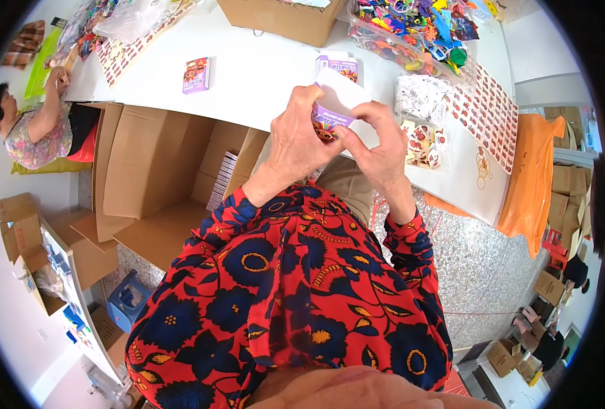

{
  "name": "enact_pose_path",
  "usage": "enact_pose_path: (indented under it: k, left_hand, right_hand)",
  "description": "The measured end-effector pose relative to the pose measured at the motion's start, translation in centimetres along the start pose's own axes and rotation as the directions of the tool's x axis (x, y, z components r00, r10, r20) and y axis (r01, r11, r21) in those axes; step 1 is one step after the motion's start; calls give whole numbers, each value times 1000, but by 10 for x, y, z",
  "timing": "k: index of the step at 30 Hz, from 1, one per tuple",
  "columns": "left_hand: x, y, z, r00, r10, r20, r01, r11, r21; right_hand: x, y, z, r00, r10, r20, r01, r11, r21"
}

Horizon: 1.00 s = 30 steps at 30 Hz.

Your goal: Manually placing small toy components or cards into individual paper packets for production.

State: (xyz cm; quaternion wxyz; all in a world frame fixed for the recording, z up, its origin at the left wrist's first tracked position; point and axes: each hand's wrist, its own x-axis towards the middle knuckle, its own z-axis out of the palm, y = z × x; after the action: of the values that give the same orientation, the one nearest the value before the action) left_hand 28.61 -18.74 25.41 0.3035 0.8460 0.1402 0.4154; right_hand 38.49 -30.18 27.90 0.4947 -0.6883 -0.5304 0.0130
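Over the table's near edge I hold a small purple cardboard box (331,123) between both hands, its white inner flap standing up at the far end. My left hand (297,140) grips its left side, thumb and fingers closed on it. My right hand (382,144) pinches the right side with thumb and forefinger near the top. Just beyond the hands lies another purple box (343,65) with its flaps up. A purple and red box (196,75) lies by itself farther left on the white table (261,75). Whatever is inside the held box is hidden.
A large open carton (159,160) stands at my left, with a row of small boxes (222,180) inside. Bags of colourful small pieces (432,31), clear packets (422,95) and sticker sheets (487,112) lie right. An orange bag (534,184) hangs off the right edge. A co-worker (43,133) sits far left.
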Motion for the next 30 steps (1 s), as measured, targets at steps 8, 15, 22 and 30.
enact_pose_path:
  k: [8,15,22,30]
  left_hand:
    - [-1,9,-9,994,-73,76,68,996,59]
    - [3,13,-16,968,-188,164,169,978,123]
    - [0,11,-14,994,-54,97,40,989,140]
    - [-1,13,-11,998,-19,65,8,987,161]
  right_hand:
    - [18,-5,-9,954,191,230,-282,830,481]
    - [11,-9,5,994,-55,91,60,997,-45]
    - [13,-15,-12,974,163,157,-207,923,324]
    - [16,-22,-19,922,339,189,-387,836,388]
